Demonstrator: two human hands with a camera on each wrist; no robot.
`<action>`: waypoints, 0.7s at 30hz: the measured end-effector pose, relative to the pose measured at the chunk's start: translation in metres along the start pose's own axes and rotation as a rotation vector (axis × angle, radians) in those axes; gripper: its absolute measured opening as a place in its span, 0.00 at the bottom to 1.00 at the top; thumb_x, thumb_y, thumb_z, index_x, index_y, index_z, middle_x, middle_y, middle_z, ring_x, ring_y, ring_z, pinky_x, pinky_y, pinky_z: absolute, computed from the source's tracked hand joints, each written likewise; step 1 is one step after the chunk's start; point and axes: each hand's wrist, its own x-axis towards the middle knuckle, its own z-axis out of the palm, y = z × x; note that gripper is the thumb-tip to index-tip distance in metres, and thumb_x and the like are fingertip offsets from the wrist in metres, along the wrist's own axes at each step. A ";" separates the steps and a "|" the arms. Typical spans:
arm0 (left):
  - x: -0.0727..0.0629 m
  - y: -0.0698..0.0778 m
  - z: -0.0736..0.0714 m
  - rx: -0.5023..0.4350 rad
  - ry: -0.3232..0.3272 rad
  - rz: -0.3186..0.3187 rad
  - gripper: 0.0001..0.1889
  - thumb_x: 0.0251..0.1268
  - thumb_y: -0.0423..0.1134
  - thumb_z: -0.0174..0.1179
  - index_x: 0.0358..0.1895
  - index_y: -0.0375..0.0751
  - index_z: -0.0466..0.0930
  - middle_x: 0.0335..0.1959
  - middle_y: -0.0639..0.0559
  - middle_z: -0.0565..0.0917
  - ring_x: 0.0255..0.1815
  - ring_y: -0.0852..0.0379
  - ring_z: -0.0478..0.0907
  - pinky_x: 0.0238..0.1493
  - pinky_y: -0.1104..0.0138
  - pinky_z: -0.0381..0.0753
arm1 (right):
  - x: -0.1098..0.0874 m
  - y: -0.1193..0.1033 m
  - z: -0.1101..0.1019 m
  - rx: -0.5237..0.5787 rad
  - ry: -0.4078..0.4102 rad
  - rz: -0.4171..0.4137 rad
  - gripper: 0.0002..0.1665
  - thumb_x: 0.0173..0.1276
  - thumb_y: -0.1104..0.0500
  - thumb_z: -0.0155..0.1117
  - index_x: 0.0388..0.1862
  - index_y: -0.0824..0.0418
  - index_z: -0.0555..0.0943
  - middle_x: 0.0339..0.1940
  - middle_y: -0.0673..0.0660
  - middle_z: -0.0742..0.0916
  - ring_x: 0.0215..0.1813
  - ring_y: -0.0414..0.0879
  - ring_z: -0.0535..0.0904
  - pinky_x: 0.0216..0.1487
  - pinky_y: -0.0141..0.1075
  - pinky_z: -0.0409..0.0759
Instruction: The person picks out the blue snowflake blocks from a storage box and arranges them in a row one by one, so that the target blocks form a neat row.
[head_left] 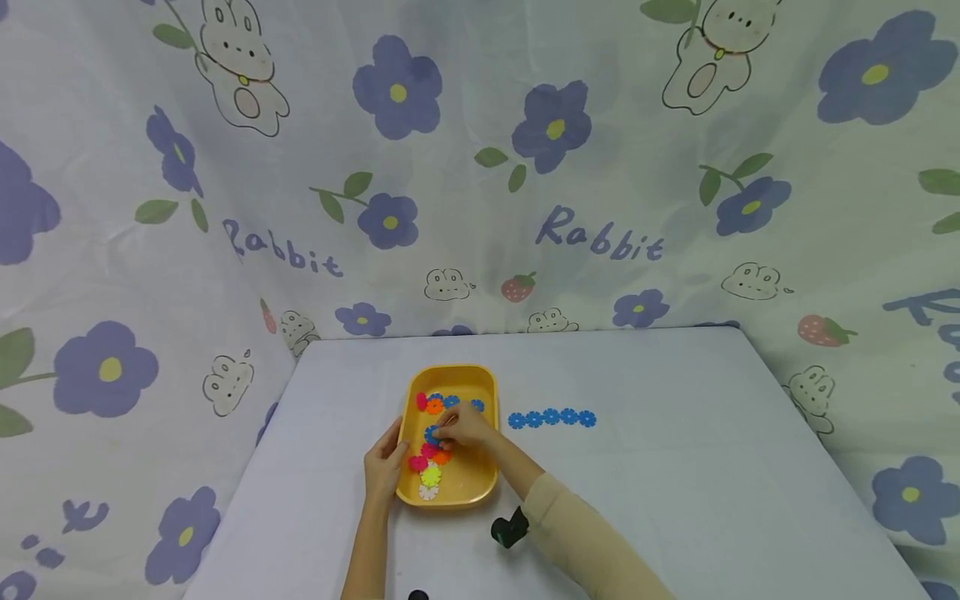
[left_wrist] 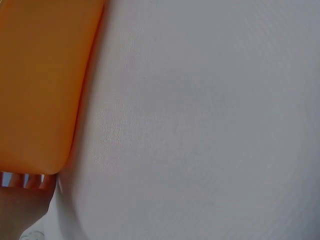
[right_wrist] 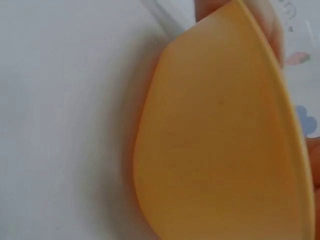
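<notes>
A yellow plastic tray [head_left: 472,487] lies on the table, tilted toward me in no obvious way. My left hand [head_left: 385,462] grips its left side, thumb at the rim; in the left wrist view those fingers show beside the tray wall [left_wrist: 45,100]. My right hand [head_left: 467,427] reaches inside, thumb and fingers pinching a blue snowflake-shaped disc [head_left: 431,434]. Pink discs [head_left: 417,463], an orange disc [head_left: 442,457], a yellow disc [head_left: 431,476] and a white disc [head_left: 428,492] lie below it. More blue, orange and pink discs sit at the tray's far end. The right wrist view shows mostly tray wall [right_wrist: 210,130].
To the right of the tray, several blue discs [head_left: 552,417] form a row on the white table [head_left: 675,467]. A black object [head_left: 510,528] is beside the right sleeve, and a small black item [head_left: 417,595] shows at the near edge. Patterned cloth [head_left: 465,167] hangs behind.
</notes>
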 end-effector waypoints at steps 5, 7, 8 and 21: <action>-0.001 0.000 0.001 0.010 0.012 0.009 0.24 0.67 0.29 0.51 0.66 0.34 0.67 0.66 0.38 0.69 0.67 0.45 0.64 0.53 0.80 0.71 | -0.007 -0.008 -0.011 0.340 0.046 0.019 0.16 0.61 0.65 0.65 0.44 0.76 0.80 0.30 0.63 0.87 0.31 0.52 0.86 0.40 0.44 0.84; -0.001 0.000 0.001 0.016 0.010 0.015 0.24 0.67 0.29 0.51 0.66 0.33 0.66 0.66 0.37 0.68 0.67 0.43 0.64 0.54 0.79 0.70 | -0.011 -0.012 -0.016 0.411 0.070 -0.004 0.18 0.62 0.65 0.64 0.48 0.77 0.79 0.31 0.63 0.87 0.34 0.51 0.86 0.41 0.44 0.83; -0.001 0.001 0.001 0.014 0.012 0.010 0.24 0.67 0.29 0.51 0.66 0.34 0.67 0.66 0.38 0.68 0.68 0.45 0.64 0.54 0.80 0.70 | -0.014 -0.013 -0.019 0.434 0.083 -0.015 0.19 0.63 0.64 0.64 0.49 0.77 0.79 0.32 0.63 0.87 0.34 0.50 0.86 0.41 0.43 0.83; 0.001 -0.002 0.000 0.009 0.002 -0.020 0.24 0.68 0.30 0.51 0.67 0.36 0.66 0.67 0.41 0.67 0.68 0.47 0.63 0.55 0.78 0.70 | -0.048 -0.008 -0.073 0.474 0.236 -0.110 0.16 0.62 0.64 0.65 0.43 0.76 0.80 0.32 0.66 0.86 0.27 0.41 0.83 0.31 0.31 0.84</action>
